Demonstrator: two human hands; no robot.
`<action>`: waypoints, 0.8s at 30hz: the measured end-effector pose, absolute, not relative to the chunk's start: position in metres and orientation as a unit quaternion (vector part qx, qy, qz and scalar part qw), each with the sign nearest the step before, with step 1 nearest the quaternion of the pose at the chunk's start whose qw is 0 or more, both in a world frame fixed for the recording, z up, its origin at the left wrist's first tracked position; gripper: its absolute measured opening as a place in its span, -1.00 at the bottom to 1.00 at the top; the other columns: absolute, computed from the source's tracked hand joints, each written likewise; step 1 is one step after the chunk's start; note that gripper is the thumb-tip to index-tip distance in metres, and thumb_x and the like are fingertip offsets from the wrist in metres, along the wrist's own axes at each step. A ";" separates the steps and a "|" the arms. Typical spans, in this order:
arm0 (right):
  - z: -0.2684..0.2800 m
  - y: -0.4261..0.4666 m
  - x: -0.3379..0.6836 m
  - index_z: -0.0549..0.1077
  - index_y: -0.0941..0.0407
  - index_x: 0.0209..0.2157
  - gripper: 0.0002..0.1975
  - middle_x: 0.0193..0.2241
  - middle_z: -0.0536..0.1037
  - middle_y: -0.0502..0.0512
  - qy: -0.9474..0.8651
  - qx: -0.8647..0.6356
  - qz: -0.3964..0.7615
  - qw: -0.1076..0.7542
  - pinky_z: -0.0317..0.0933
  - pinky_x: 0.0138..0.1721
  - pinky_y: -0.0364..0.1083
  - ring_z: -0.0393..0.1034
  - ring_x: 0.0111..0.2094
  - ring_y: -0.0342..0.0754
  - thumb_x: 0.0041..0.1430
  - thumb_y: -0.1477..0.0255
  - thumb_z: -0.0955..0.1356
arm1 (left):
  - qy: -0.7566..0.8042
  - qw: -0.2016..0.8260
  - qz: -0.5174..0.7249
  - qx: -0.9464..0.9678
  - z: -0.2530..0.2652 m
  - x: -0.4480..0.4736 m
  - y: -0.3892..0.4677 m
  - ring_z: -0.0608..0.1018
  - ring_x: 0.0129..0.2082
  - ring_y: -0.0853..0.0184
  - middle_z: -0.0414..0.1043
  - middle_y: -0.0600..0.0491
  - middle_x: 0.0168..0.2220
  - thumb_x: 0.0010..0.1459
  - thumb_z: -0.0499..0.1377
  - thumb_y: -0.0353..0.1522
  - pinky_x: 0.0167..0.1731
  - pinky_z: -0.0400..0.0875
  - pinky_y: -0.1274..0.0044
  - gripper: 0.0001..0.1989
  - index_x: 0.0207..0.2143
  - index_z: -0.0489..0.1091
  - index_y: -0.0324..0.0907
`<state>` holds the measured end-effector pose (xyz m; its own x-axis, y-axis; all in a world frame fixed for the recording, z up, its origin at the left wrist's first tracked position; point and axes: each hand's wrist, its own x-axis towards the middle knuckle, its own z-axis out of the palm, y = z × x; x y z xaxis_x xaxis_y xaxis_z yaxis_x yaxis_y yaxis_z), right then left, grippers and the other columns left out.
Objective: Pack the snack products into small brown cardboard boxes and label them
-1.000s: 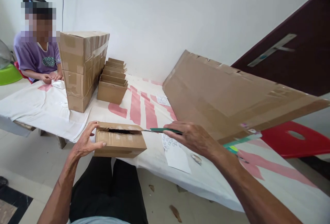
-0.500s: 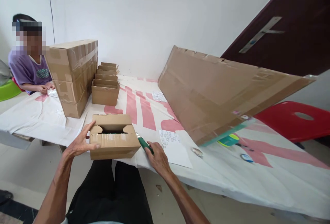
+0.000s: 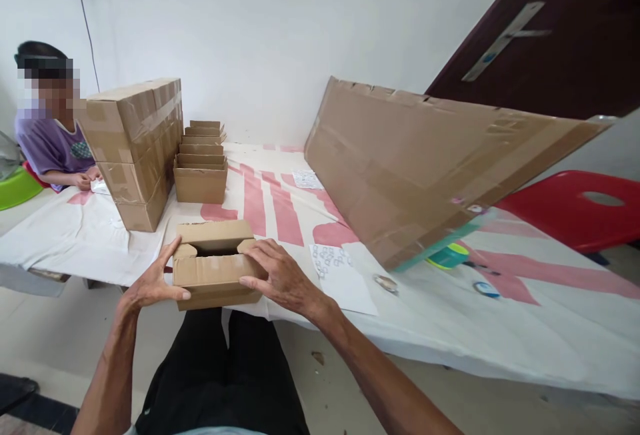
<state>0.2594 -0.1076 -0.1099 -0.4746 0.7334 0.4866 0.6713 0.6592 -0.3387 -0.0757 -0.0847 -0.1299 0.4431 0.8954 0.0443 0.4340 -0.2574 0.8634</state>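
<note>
A small cardboard box (image 3: 215,271) sits at the table's near edge, its top flaps partly folded with a dark gap between them. My left hand (image 3: 155,280) grips its left end, thumb along the front and fingers at the back corner. Around the right end lies my right hand (image 3: 283,275), with fingers over the top edge and thumb against the front face. No knife shows in either hand; whether one lies behind the box or under my right hand is hidden.
Behind the box stand a row of open cardboard boxes (image 3: 200,185) and a stack of taped cartons (image 3: 143,155). A large cardboard sheet (image 3: 430,168) leans at right. Nearby are a printed paper (image 3: 345,288), tape rolls (image 3: 386,283) and a red stool (image 3: 575,208). A co-worker (image 3: 53,141) sits far left.
My right hand has moved left from beside the box onto its right end. The green utility knife it held is out of sight. My left hand has stayed on the box.
</note>
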 end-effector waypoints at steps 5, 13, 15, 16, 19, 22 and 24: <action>-0.123 -0.128 0.259 0.48 0.06 -0.07 -0.86 -0.21 0.58 0.18 -0.833 -0.406 -0.042 0.374 0.43 -0.13 0.10 0.47 -0.15 0.12 0.36 0.49 0.36 | 0.412 0.468 0.327 0.710 -0.134 -0.080 -0.085 0.10 0.49 -0.24 -0.10 -0.11 0.56 0.15 0.18 0.27 0.31 0.33 0.11 0.08 0.54 -0.03 -0.06; -0.142 -0.170 0.253 0.54 0.07 -0.14 -0.89 -0.16 0.59 0.21 -0.864 -0.356 -0.034 0.355 0.41 -0.12 0.12 0.46 -0.13 0.13 0.35 0.36 0.41 | 0.424 0.434 0.305 0.734 -0.129 -0.072 -0.093 0.15 0.46 -0.24 -0.07 -0.17 0.54 -0.08 0.46 0.13 0.26 0.38 0.08 0.31 0.55 -0.13 -0.03; -0.137 -0.165 0.252 0.56 0.06 -0.18 -0.90 -0.20 0.59 0.18 -0.860 -0.370 -0.007 0.351 0.41 -0.12 0.09 0.46 -0.17 0.09 0.38 0.42 0.36 | 0.430 0.422 0.304 0.738 -0.127 -0.069 -0.096 0.19 0.44 -0.22 -0.03 -0.19 0.52 -0.08 0.48 0.07 0.26 0.37 0.09 0.32 0.55 -0.15 -0.04; -0.134 -0.161 0.251 0.56 0.05 -0.19 -0.87 -0.20 0.60 0.17 -0.856 -0.383 0.002 0.347 0.41 -0.11 0.09 0.46 -0.17 0.08 0.39 0.45 0.34 | 0.430 0.421 0.304 0.738 -0.126 -0.068 -0.097 0.22 0.42 -0.20 -0.01 -0.19 0.51 -0.06 0.48 0.05 0.26 0.38 0.09 0.30 0.55 -0.15 -0.04; -0.127 -0.141 0.247 0.56 0.05 -0.12 -0.85 -0.11 0.60 0.19 -0.837 -0.428 0.016 0.340 0.41 -0.01 0.14 0.45 -0.06 0.13 0.38 0.46 0.34 | 0.429 0.423 0.308 0.736 -0.126 -0.067 -0.099 0.26 0.39 -0.18 0.02 -0.19 0.49 -0.04 0.47 0.01 0.24 0.39 0.11 0.28 0.55 -0.16 -0.06; -0.127 -0.123 0.245 0.54 0.04 -0.03 -0.80 -0.08 0.58 0.19 -0.811 -0.479 0.028 0.336 0.41 0.00 0.16 0.44 -0.02 0.17 0.32 0.40 0.38 | 0.432 0.425 0.314 0.731 -0.127 -0.066 -0.099 0.22 0.41 -0.18 -0.03 -0.20 0.50 -0.06 0.47 0.01 0.25 0.39 0.11 0.28 0.55 -0.14 -0.08; -0.128 -0.115 0.246 0.53 0.02 -0.03 -0.78 -0.11 0.57 0.16 -0.799 -0.506 0.031 0.324 0.42 -0.04 0.13 0.45 -0.04 0.16 0.29 0.39 0.38 | 0.435 0.425 0.317 0.728 -0.128 -0.066 -0.099 0.21 0.42 -0.19 -0.06 -0.21 0.51 -0.06 0.46 0.00 0.25 0.38 0.10 0.27 0.54 -0.12 -0.08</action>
<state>0.2461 -0.1146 -0.1281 -0.2791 0.8282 0.4859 0.7879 0.4868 -0.3771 -0.0659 -0.0991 -0.1281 0.4198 0.9029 0.0926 0.3637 -0.2608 0.8943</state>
